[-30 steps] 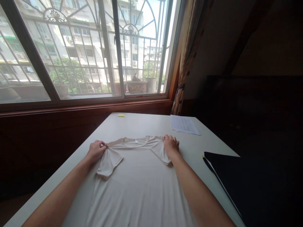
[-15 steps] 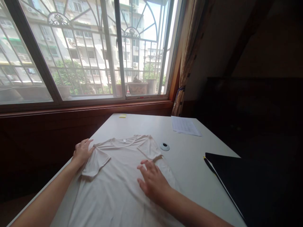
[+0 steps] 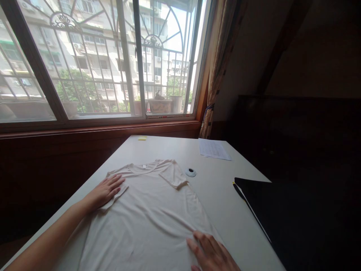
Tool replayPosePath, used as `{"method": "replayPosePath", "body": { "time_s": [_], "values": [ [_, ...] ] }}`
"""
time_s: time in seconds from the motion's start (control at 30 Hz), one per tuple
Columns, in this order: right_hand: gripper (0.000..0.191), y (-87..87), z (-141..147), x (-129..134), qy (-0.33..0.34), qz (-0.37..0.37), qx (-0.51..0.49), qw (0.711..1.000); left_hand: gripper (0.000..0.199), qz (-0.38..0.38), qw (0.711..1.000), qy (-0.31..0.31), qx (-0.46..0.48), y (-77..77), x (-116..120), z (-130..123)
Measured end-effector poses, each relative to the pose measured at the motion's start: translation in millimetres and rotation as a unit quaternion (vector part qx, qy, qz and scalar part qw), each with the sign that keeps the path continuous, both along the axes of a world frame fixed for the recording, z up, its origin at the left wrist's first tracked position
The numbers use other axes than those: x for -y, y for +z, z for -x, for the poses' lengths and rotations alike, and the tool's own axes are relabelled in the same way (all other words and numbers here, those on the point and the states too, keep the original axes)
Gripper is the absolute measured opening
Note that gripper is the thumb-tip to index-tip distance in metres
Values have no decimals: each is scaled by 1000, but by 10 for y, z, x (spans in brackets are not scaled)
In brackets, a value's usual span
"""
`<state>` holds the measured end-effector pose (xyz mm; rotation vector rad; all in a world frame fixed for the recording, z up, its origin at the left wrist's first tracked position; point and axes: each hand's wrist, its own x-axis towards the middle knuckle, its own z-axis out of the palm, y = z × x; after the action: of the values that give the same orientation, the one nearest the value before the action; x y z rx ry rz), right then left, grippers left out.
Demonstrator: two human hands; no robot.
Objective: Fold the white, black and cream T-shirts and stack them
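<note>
A white T-shirt (image 3: 146,210) lies spread on the white table, its neckline toward the window and both short sleeves folded inward over the body. My left hand (image 3: 105,191) rests flat on the sleeve at the left, fingers stretched out. Low on the shirt's right side, my right hand (image 3: 213,252) touches the cloth with its fingers apart and slightly bent; the bottom of the picture cuts off part of it. Soft wrinkles run across the shirt between the two hands. Its lower hem is out of view.
Beyond the shirt's right sleeve is a round cable grommet (image 3: 191,172) in the table (image 3: 222,195). Printed papers (image 3: 214,149) and a yellow sticky note (image 3: 142,138) lie toward the far edge. A black flat item (image 3: 262,210) covers the right side, a dark pen-like object (image 3: 238,191) beside it.
My left hand has moved from the shirt's outer left edge onto the folded left sleeve. My right hand has come down and to the right, from below the right sleeve to the shirt's lower right side.
</note>
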<state>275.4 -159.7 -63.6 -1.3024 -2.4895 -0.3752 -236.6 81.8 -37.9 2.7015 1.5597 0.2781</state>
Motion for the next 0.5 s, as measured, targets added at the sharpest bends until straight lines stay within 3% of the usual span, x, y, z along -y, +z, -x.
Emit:
{"method": "replayPosePath", "body": {
  "time_s": [0.17, 0.37, 0.5],
  "values": [
    [54, 10, -210, -165, -56, 81, -46, 994, 52, 24, 997, 67, -4, 3, 233, -8],
    [52, 464, -283, -601, -96, 186, -20, 978, 55, 28, 985, 167, -19, -36, 678, -44],
    [52, 696, -281, -985, -98, 196, 14, 976, 60, 24, 978, 203, -43, -72, 990, -59]
  ]
}}
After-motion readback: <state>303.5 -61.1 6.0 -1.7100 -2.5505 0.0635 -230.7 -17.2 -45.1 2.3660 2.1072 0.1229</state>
